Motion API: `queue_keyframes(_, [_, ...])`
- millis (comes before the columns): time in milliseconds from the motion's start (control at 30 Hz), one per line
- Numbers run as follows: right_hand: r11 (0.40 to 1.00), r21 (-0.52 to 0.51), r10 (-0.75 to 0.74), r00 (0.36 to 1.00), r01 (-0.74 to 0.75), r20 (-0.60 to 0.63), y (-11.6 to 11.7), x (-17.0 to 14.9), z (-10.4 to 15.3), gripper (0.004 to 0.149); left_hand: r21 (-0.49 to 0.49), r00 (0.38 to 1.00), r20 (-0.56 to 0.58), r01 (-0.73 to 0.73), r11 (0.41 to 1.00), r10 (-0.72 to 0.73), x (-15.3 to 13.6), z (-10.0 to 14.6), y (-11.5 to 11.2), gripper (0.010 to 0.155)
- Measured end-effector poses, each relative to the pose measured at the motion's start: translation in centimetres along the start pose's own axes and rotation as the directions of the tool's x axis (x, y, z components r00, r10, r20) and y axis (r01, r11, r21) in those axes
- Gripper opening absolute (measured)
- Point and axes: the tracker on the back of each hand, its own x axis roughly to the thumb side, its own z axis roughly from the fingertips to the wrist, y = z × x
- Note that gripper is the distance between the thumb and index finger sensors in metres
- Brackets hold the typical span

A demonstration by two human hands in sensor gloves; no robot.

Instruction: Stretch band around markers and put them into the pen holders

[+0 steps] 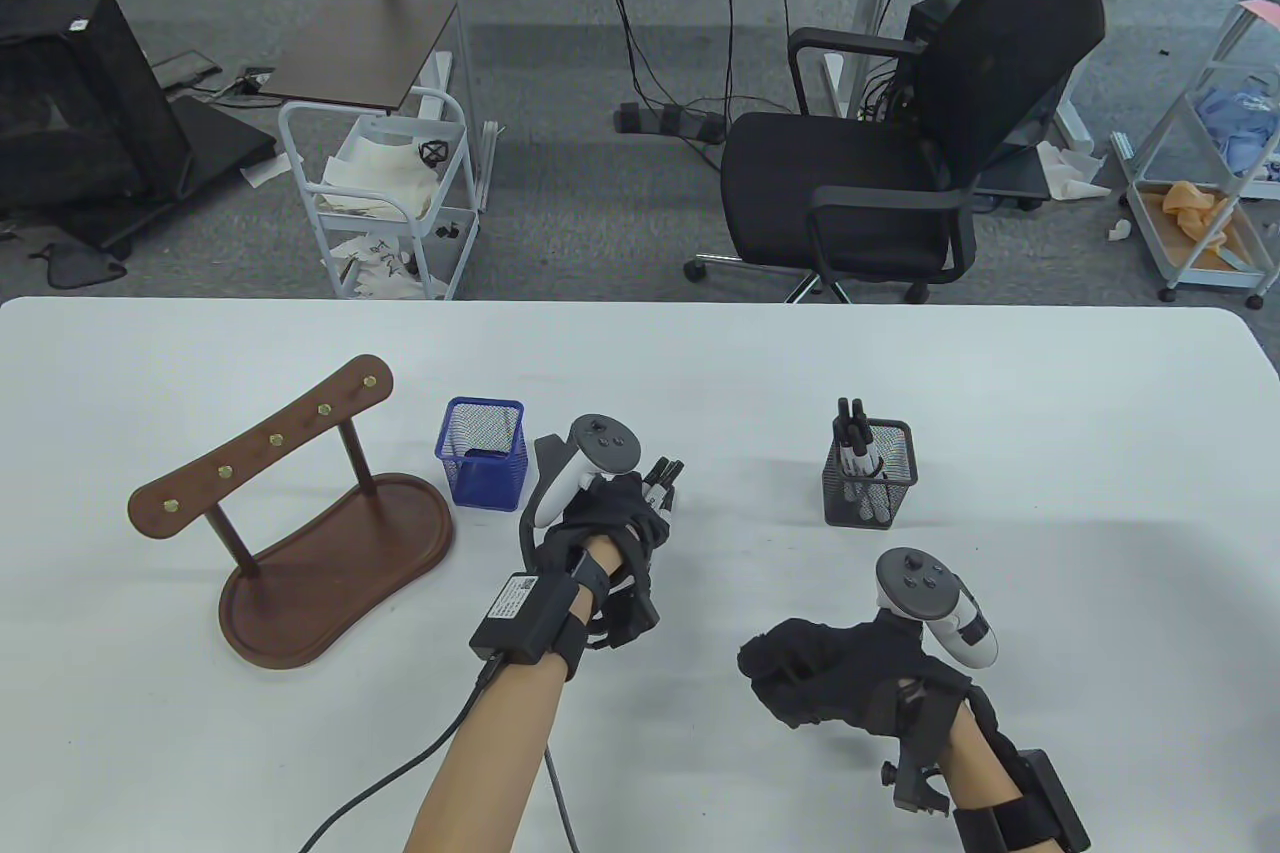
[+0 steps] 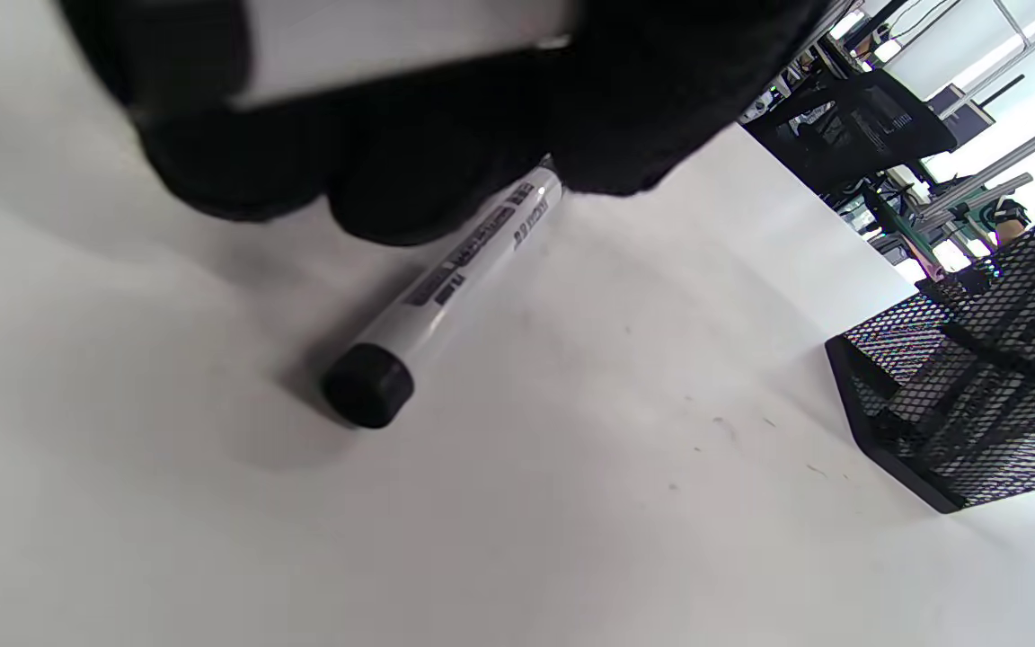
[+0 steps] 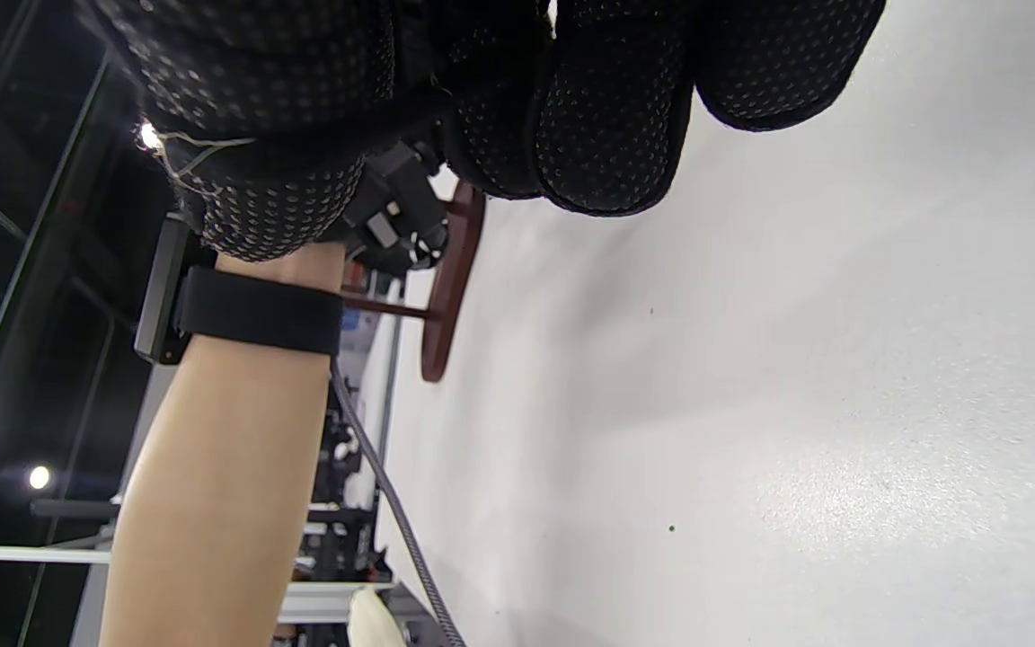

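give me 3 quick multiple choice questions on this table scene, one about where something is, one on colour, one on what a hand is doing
1. Where does the wooden peg rack stand in the table view?
A. on the table's left side, left of the blue pen holder
B. between the two pen holders
C. at the table's right edge

2. What colour is the mesh pen holder that has markers in it?
A. blue
B. black
C. white

3. What is the left hand doing?
A. lying flat on the rack
B. gripping markers
C. reaching into the black holder

Answers:
1. A, the rack sits left of the blue pen holder.
2. B, markers stand in the black holder; no marker shows above the rim of the blue one.
3. B, black marker caps poke out past its curled fingers, and the left wrist view shows one marker under the glove.
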Motion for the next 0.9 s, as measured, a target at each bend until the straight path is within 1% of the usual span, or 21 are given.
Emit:
queue_keyframes(67, [1.0, 0.0, 0.001, 1.0, -0.001, -0.001, 0.0, 0.0, 0.0, 0.054, 0.006, 0.999, -0.015, 0.035, 0.999, -0.035, 0.1, -0.2, -0.2, 0.061])
queue_keyframes(133, [1.0, -0.001, 0.002, 1.0, -0.002, -0.002, 0.0, 0.0, 0.0, 0.054, 0.054, 0.997, -0.041, 0.071, 0.996, -0.069, 0.4, -0.3, -0.5, 0.063])
queue_keyframes(267, [1.0, -0.002, 0.002, 1.0, -0.002, -0.001, 0.0, 0.0, 0.0, 0.054, 0.08, 0.989, -0.072, 0.132, 0.988, -0.126, 0.9, -0.6, -1.1, 0.063])
queue_keyframes(333, [1.0, -0.002, 0.001, 1.0, -0.001, 0.0, 0.0, 0.0, 0.0, 0.054, 0.077, 0.985, -0.091, 0.157, 0.985, -0.15, 1.0, -0.8, -1.5, 0.063])
queue_keyframes(433, [1.0, -0.002, 0.0, 1.0, 0.0, 0.001, -0.1, 0.0, 0.1, 0.054, 0.098, 0.984, -0.111, 0.149, 0.984, -0.138, 1.1, -1.0, -1.9, 0.064])
queue_keyframes(533, [1.0, -0.002, 0.0, 1.0, 0.0, -0.001, 0.0, 0.0, 0.1, 0.054, 0.095, 0.977, -0.121, 0.186, 0.978, -0.174, 1.3, -1.1, -2.1, 0.064])
queue_keyframes(800, [1.0, -0.004, 0.0, 1.0, 0.0, -0.009, 0.0, -0.1, 0.1, 0.054, 0.104, 0.953, -0.133, 0.285, 0.953, -0.271, 2.0, -0.9, -3.0, 0.058])
queue_keyframes(900, [1.0, -0.005, -0.001, 1.0, 0.001, -0.01, -0.1, -0.1, 0.1, 0.054, 0.1, 0.951, -0.12, 0.296, 0.95, -0.284, 1.9, -0.7, -3.1, 0.054])
